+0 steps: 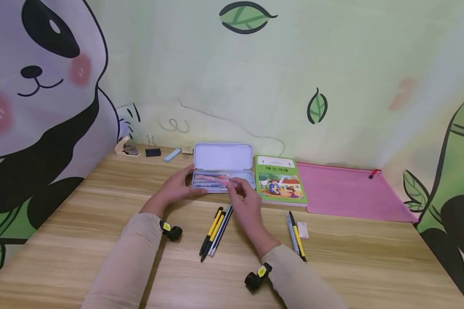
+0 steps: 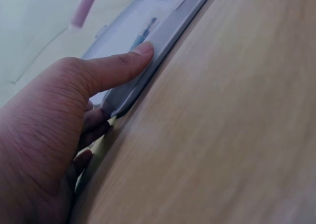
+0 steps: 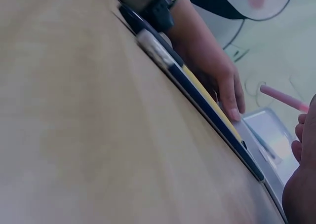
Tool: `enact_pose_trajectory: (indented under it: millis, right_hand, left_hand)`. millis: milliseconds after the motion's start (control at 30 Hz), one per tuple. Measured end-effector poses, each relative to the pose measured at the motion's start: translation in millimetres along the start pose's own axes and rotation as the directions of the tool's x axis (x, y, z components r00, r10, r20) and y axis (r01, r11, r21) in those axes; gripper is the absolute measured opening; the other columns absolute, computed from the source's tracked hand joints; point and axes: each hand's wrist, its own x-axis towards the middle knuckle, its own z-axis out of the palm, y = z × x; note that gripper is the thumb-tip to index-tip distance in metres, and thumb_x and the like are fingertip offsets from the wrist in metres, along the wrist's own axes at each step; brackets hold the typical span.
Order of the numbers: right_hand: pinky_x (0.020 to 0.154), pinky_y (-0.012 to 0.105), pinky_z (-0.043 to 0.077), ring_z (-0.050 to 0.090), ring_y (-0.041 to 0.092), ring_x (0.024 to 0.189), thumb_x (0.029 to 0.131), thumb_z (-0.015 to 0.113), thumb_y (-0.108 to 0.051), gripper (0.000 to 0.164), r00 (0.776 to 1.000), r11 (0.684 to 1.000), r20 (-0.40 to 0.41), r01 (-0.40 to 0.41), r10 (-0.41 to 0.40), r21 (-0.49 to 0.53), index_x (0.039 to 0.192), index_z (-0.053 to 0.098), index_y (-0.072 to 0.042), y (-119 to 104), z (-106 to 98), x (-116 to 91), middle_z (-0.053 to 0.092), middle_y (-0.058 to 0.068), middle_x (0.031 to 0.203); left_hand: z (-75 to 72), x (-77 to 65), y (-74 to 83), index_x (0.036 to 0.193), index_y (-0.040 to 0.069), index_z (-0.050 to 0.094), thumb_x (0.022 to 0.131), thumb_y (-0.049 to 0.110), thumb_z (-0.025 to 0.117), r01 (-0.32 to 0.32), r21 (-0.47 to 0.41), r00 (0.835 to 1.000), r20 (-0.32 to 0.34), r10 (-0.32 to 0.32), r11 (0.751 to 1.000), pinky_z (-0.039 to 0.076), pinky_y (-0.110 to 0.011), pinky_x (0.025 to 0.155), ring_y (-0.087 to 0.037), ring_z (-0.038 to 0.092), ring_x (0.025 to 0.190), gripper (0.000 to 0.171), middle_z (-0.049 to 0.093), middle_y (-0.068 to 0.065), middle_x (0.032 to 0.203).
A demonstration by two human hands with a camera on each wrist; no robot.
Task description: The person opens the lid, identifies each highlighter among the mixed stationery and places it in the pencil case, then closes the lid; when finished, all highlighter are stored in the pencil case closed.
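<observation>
A pale pencil case (image 1: 223,155) stands with its lid raised at the back of the table, with several pens inside. My left hand (image 1: 176,189) grips its left front corner; in the left wrist view the thumb (image 2: 121,71) lies on the front rim and the fingers reach round the side. Over the case, my right hand (image 1: 248,201) pinches a pink pen (image 3: 281,97) by one end, the rest pointing left. A blue pen (image 2: 139,38) shows inside the case, near the left thumb. Nearest my right hand on the table lie yellow-and-black pens (image 1: 215,229) and dark pencils (image 1: 222,229), side by side.
Right of the case are a green book (image 1: 280,182) and a pink zip pouch (image 1: 352,191). A yellow-and-black pen (image 1: 297,238), a grey-blue stick (image 1: 292,231) and a white eraser (image 1: 303,230) lie by my right forearm. A stapler (image 1: 127,148) and black binder clip (image 1: 153,152) stand back left.
</observation>
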Motion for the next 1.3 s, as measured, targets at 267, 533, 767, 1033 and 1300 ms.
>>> enact_pose_trajectory:
  millis: [267, 533, 767, 1033, 1300]
  right_hand:
    - [0.081, 0.03, 0.057, 0.067, 0.014, 0.089, 0.098, 0.068, -0.024, 0.016, 0.999, 0.999, -0.023, -0.024, 0.023, -0.046, 0.11, 0.071, -0.014, 12, 11, 21, 0.072, 0.0, 0.093]
    - [0.081, 0.034, 0.057, 0.067, 0.016, 0.087, 0.097, 0.069, -0.025, 0.019, 1.0, 0.999, 0.031, -0.001, 0.002, -0.045, 0.112, 0.069, -0.013, 28, 7, 37, 0.073, 0.0, 0.094]
    - [0.084, 0.035, 0.056, 0.068, 0.017, 0.089, 0.098, 0.067, -0.021, 0.016, 0.996, 0.997, 0.086, -0.023, 0.029, -0.069, 0.11, 0.068, -0.012, 35, 2, 47, 0.075, 0.003, 0.096]
    - [0.084, 0.036, 0.056, 0.068, 0.018, 0.099, 0.101, 0.062, -0.026, 0.023, 0.985, 0.987, 0.163, -0.019, 0.046, -0.159, 0.116, 0.071, -0.012, 39, 1, 53, 0.075, 0.005, 0.102]
    - [0.084, 0.038, 0.055, 0.064, 0.023, 0.092, 0.1, 0.064, -0.022, 0.026, 0.973, 0.923, 0.228, 0.065, 0.026, -0.38, 0.12, 0.073, -0.009, 44, 1, 56, 0.072, 0.009, 0.106]
  left_hand:
    - [0.0, -0.2, 0.0, 0.162, 0.019, 0.022, 0.072, 0.06, 0.084, 0.022, -0.007, 1.0, 0.001, -0.022, 1.0, 0.019, -0.058, 0.12, -0.036, 0.025, 0.149, 0.116, 0.032, -0.012, 0.162]
    - [1.6, 0.5, -0.2, 0.162, 0.02, 0.022, 0.074, 0.058, 0.084, 0.009, 0.007, 1.0, 0.006, -0.009, 1.0, 0.019, -0.057, 0.12, -0.035, 0.026, 0.149, 0.114, 0.033, -0.011, 0.161]
    - [0.5, 0.2, 0.0, 0.162, 0.022, 0.023, 0.074, 0.055, 0.084, 0.011, 0.009, 1.0, 0.002, -0.011, 1.0, 0.019, -0.056, 0.12, -0.034, 0.026, 0.149, 0.112, 0.033, -0.009, 0.161]
    - [0.5, 0.0, -0.1, 0.162, 0.02, 0.022, 0.074, 0.057, 0.083, 0.009, 0.029, 1.0, -0.002, -0.009, 1.0, 0.021, -0.057, 0.12, -0.035, 0.026, 0.148, 0.114, 0.031, -0.011, 0.162]
    - [0.8, 0.0, -0.8, 0.162, 0.019, 0.023, 0.074, 0.058, 0.083, -0.007, 0.026, 1.0, -0.004, 0.007, 1.0, 0.021, -0.056, 0.12, -0.035, 0.027, 0.148, 0.113, 0.033, -0.011, 0.162]
